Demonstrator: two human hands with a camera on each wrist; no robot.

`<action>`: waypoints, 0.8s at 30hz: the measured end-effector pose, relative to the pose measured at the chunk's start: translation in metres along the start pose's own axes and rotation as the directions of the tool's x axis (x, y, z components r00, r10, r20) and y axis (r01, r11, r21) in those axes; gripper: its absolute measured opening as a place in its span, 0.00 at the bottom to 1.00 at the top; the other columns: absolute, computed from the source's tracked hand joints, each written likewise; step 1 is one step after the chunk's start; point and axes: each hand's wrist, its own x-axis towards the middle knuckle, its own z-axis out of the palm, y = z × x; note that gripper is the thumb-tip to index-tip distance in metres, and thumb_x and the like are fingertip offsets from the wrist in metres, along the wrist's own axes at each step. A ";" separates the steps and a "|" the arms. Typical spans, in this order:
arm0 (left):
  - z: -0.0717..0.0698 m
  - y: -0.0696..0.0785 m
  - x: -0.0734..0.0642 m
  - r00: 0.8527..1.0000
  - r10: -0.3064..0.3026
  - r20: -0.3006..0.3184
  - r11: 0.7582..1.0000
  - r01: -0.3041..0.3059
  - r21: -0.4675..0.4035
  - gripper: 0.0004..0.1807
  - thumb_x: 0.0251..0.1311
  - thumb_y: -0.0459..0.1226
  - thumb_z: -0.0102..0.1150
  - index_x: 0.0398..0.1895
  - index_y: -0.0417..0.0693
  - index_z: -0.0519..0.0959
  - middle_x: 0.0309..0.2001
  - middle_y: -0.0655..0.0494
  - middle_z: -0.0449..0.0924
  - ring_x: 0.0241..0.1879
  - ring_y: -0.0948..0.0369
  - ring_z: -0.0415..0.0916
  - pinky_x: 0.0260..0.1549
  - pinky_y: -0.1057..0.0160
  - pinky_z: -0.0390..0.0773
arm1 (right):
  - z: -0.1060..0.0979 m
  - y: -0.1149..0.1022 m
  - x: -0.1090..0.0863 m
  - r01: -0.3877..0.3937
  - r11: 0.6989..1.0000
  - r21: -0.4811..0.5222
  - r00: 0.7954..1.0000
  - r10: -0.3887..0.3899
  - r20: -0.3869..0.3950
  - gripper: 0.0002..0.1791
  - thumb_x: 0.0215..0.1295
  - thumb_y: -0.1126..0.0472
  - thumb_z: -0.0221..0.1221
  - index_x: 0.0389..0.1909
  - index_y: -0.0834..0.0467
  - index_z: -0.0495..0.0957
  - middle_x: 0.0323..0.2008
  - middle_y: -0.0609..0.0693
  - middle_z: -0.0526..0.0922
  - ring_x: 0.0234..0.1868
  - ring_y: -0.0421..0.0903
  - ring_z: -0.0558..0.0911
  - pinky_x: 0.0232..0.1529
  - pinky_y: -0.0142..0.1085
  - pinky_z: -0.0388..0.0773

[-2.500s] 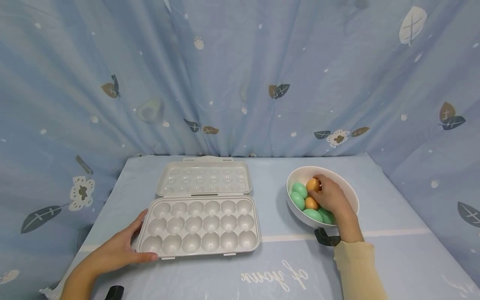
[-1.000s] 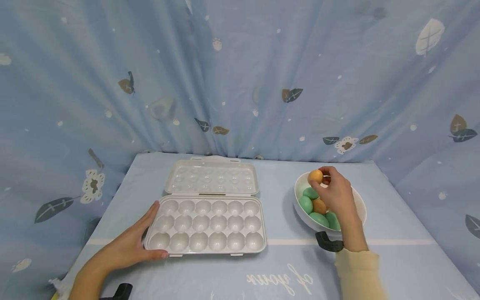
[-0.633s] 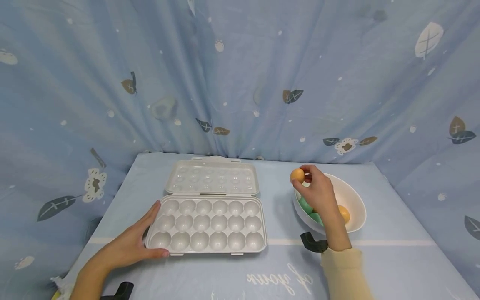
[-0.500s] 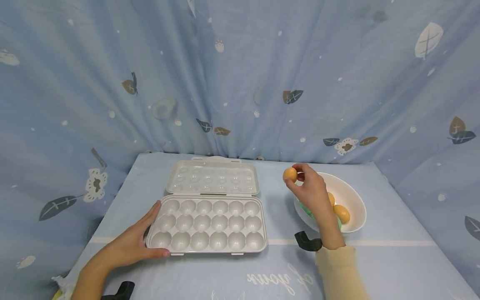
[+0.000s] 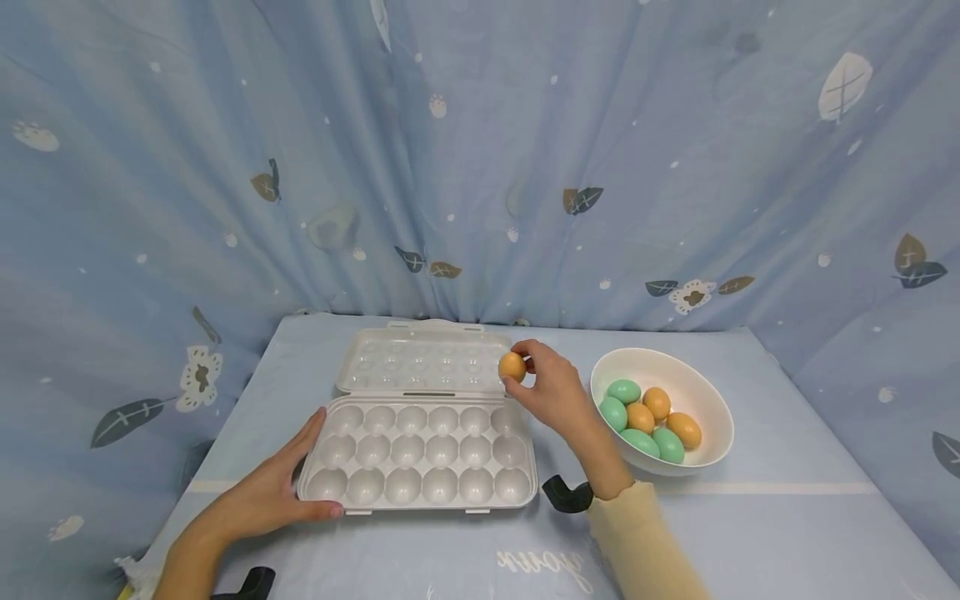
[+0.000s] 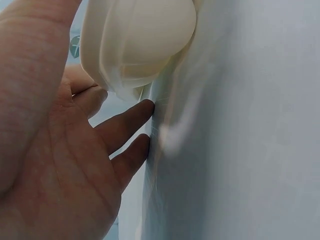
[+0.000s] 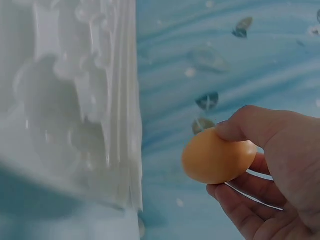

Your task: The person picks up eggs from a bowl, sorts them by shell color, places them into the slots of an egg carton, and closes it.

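In the head view a white egg carton (image 5: 420,505) lies unfolded, its rows of cups bare and its lid (image 5: 378,383) tipped back behind. My left hand (image 5: 258,500) rests at its left end, thumb along the front corner and index finger by the back corner. The left wrist view has the other fingers (image 6: 125,127) spread loosely below the carton's edge. Between thumb and fingertips my right hand (image 5: 558,392) pinches an orange egg (image 7: 215,157), raised above the carton's back right corner near the hinge.
A white bowl (image 5: 705,400) stands to the right, holding several green eggs (image 5: 640,444) and 3 orange eggs (image 5: 684,429). Pale blue cloth (image 5: 780,533) covers the table, and a patterned curtain (image 5: 480,167) hangs behind it.
My right hand has lifted the orange egg out of the bowl and carried it left to the carton's back right corner. My left hand has stayed at the carton's left end.
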 end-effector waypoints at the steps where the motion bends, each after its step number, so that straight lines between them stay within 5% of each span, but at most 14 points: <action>1: 0.000 0.000 0.000 1.000 -0.003 0.002 1.000 0.003 -0.001 0.75 0.46 0.55 0.81 0.85 0.52 0.34 0.84 0.39 0.36 0.80 0.33 0.41 0.68 0.25 0.52 | 0.003 -0.003 0.001 0.010 1.000 0.007 1.000 -0.010 0.006 0.23 0.64 0.58 0.70 0.57 0.59 0.78 0.51 0.53 0.84 0.50 0.52 0.86 0.52 0.45 0.85; 18: -0.001 -0.003 0.001 1.000 0.025 0.007 1.000 -0.025 -0.011 0.75 0.47 0.52 0.82 0.85 0.50 0.33 0.84 0.40 0.35 0.80 0.33 0.40 0.68 0.25 0.52 | 0.049 -0.063 0.029 0.197 0.966 0.169 0.967 -0.220 0.129 0.22 0.64 0.58 0.71 0.56 0.57 0.77 0.53 0.50 0.84 0.49 0.46 0.87 0.53 0.41 0.85; 24: -0.001 -0.003 0.002 1.000 0.020 0.015 1.000 -0.019 -0.007 0.75 0.47 0.53 0.82 0.85 0.48 0.33 0.84 0.39 0.34 0.80 0.33 0.40 0.69 0.25 0.52 | 0.062 -0.080 0.038 0.206 0.963 0.175 0.955 -0.237 0.179 0.23 0.64 0.56 0.71 0.57 0.56 0.77 0.53 0.49 0.84 0.50 0.44 0.86 0.54 0.35 0.83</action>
